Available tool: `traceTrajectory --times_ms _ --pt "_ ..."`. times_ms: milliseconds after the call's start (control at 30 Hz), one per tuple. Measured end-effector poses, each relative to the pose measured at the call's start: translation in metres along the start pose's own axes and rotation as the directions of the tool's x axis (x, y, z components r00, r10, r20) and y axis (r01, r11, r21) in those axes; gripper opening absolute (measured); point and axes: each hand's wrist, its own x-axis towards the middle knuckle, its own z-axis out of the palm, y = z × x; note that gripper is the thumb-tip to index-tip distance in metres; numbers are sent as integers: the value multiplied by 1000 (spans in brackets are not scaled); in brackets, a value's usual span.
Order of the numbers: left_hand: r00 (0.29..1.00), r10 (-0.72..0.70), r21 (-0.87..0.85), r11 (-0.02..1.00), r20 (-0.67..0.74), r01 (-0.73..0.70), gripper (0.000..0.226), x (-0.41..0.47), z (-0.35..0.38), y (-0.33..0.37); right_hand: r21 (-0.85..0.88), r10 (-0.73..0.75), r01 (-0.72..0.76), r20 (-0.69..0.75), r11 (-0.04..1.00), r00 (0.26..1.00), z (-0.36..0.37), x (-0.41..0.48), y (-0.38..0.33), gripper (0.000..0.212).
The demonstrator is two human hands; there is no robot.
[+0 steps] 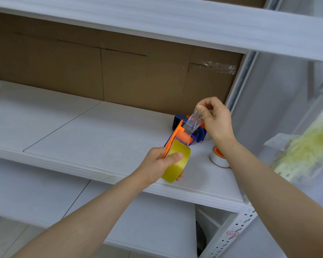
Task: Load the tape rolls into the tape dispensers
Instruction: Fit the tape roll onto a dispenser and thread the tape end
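Observation:
A yellowish clear tape roll point(177, 162) sits in an orange and blue tape dispenser point(179, 132) held over the white shelf point(93, 135). My left hand point(159, 164) grips the roll and the dispenser's side, thumb across the roll's face. My right hand point(215, 117) pinches the free end of the clear tape strip point(193, 121), which stretches up from the orange roller. A second blue dispenser point(200, 134) lies on the shelf just behind. A near-empty white roll with an orange core point(217, 158) stands on the shelf under my right wrist.
Brown cardboard point(119, 71) lines the back of the shelf. A white upper shelf board point(175, 21) overhangs. A perforated metal upright point(231, 237) stands at the lower right. A plastic bag with yellow-green contents point(306, 151) hangs at the right. Another shelf point(45, 198) lies below.

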Motion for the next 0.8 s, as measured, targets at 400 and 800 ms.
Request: traceTrajectory --times_ms 400,800 --pt "999 -30 -31 999 26 31 31 -2 -2 2 13 92 -92 37 996 995 3 9 9 6" --pt "999 41 -28 999 8 -40 20 -3 -1 4 35 57 -56 -35 998 998 2 17 9 6"
